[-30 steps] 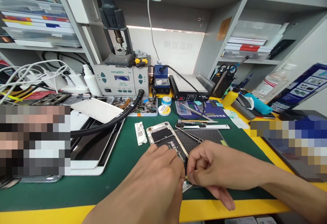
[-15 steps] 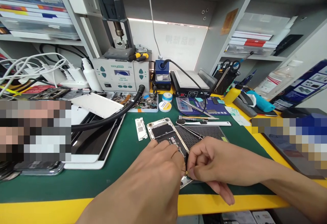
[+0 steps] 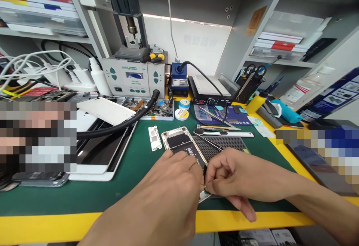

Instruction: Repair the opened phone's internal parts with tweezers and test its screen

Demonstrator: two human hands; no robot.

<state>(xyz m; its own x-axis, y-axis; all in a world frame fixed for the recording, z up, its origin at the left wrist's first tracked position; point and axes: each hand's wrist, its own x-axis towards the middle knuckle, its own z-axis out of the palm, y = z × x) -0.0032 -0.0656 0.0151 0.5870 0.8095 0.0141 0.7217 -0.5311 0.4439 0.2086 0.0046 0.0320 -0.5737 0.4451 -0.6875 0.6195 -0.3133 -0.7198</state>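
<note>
An opened phone (image 3: 179, 135) lies on the green mat, its black battery and white-gold frame bare. My left hand (image 3: 179, 178) is closed over its lower half, fingers curled and their tips hidden. My right hand (image 3: 230, 175) pinches at the phone's lower right edge, thumb against index finger, close to the left fingertips. A tiny gold-coloured bit shows between the two hands, too small to name. Black tweezers (image 3: 208, 140) run from above the phone's right edge to under my right hand; I cannot tell whether it holds them. A white slotted plate (image 3: 155, 138) lies left of the phone.
A perforated black pad (image 3: 232, 144) and a white-handled brush (image 3: 238, 135) lie behind my right hand. Tablets (image 3: 98, 150) and a black hose (image 3: 123, 128) are at left. A grey hot-air station (image 3: 134, 77), parts tray (image 3: 165, 111) and soldering-paste tins (image 3: 181, 114) stand behind.
The view has shifted slightly. Both hands keep almost the same pose at the phone's lower end, and the tiny gold bit between them shows less.
</note>
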